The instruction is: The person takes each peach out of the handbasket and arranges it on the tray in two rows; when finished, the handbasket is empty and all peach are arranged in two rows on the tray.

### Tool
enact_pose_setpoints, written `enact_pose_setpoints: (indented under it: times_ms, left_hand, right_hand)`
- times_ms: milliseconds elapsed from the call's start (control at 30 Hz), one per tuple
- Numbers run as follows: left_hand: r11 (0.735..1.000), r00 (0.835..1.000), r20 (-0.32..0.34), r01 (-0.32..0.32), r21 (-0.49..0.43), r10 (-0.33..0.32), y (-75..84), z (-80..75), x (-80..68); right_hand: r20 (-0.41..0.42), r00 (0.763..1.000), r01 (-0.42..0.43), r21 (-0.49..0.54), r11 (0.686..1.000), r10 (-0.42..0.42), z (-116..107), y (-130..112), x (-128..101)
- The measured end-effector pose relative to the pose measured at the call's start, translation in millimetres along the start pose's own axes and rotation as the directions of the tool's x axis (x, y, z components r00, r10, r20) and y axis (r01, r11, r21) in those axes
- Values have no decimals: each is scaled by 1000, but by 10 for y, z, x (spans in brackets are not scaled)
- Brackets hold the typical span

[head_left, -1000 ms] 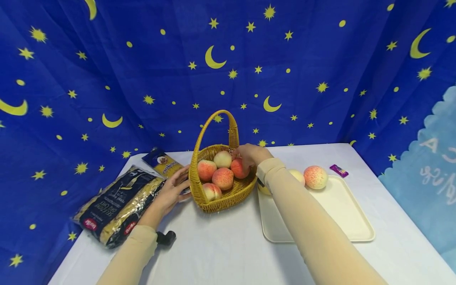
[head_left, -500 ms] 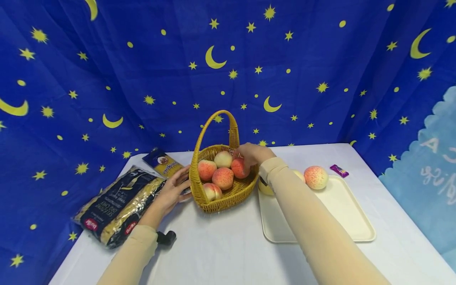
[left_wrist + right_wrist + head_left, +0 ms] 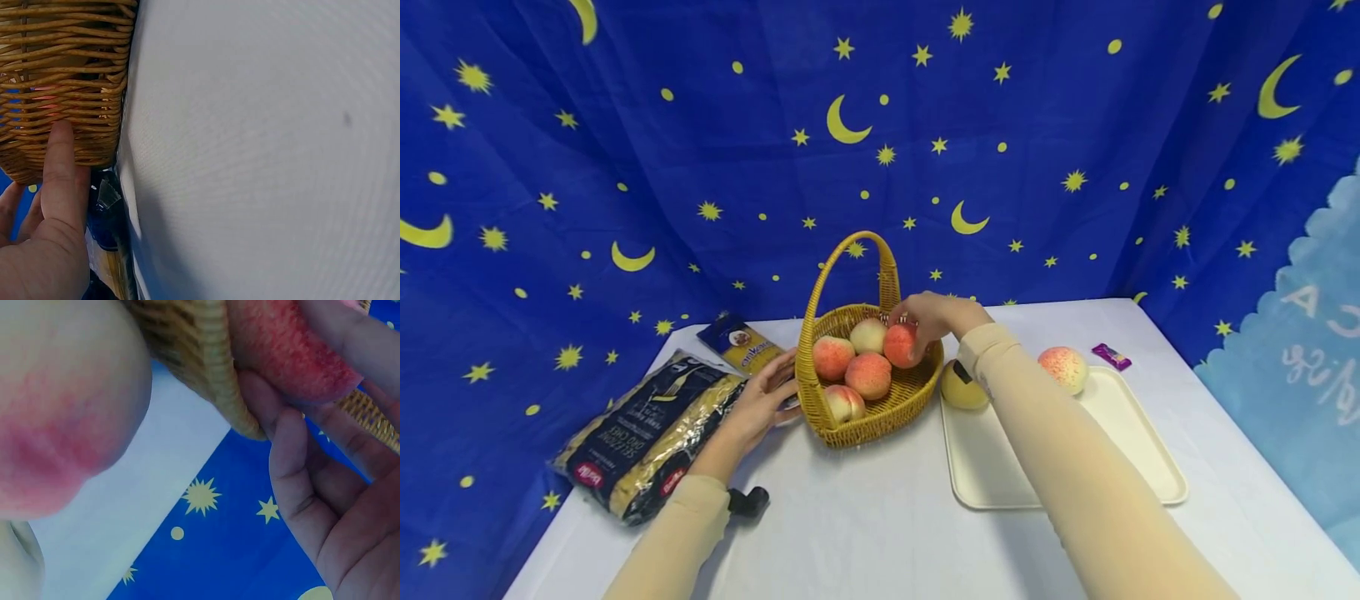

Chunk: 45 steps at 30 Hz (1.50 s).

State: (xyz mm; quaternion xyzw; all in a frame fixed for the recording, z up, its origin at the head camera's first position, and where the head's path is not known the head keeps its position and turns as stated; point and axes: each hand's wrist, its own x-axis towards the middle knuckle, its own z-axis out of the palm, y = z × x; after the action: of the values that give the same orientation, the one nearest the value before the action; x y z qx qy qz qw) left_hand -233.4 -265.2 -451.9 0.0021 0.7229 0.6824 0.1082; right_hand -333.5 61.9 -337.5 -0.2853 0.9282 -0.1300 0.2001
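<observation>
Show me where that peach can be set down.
Free: the near half of the cream plastic tray, below its two peaches. Also bare white tablecloth in front of the woven yellow basket. Crowded: the basket itself, and left by the pasta bag.

Basket (image 3: 880, 408) under my left hand (image 3: 767, 398) is rough woven wicker, kinda shiny golden. The peach (image 3: 902, 345) I'm gripping looks matt and speckled. Tray (image 3: 1138, 450) is smooth cream plastic, the surface (image 3: 865, 517) has plain matt cloth, and the pasta bag (image 3: 647, 433) is glossy crinkly film.

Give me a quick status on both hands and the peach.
Right hand grips peach, lifted above basket. Left hand flat against basket wall, steadying. Basket handle beside the right hand.
</observation>
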Motion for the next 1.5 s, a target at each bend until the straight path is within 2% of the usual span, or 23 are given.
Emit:
enact_pose_setpoints:
  times_ms: [167, 467, 633, 833, 1133, 1500]
  left_hand:
    - [1000, 1000, 1, 9, -7, -9, 2, 0, 0]
    - [1000, 1000, -11, 12, 4, -12, -6, 8, 7]
    - [1000, 1000, -10, 8, 6, -8, 4, 10, -3]
    - [1000, 1000, -1, 3, -2, -3, 11, 11, -5]
    - [1000, 1000, 3, -4, -5, 4, 1, 13, -5]
    - [1000, 1000, -9, 1, 3, -1, -1, 22, -1]
  right_hand:
    - [-5, 999, 35, 32, 999, -35, -37, 77, -50]
    - [-68, 992, 116, 95, 989, -110, -113, 222, -114]
    - [-126, 986, 128, 151, 980, -110, -188, 254, -212]
    - [-223, 966, 176, 204, 963, -130, -297, 326, -387]
    - [-295, 953, 171, 321, 932, -74, -439, 549, -751]
    - [-383, 924, 136, 355, 925, 11, -467, 946, -1276]
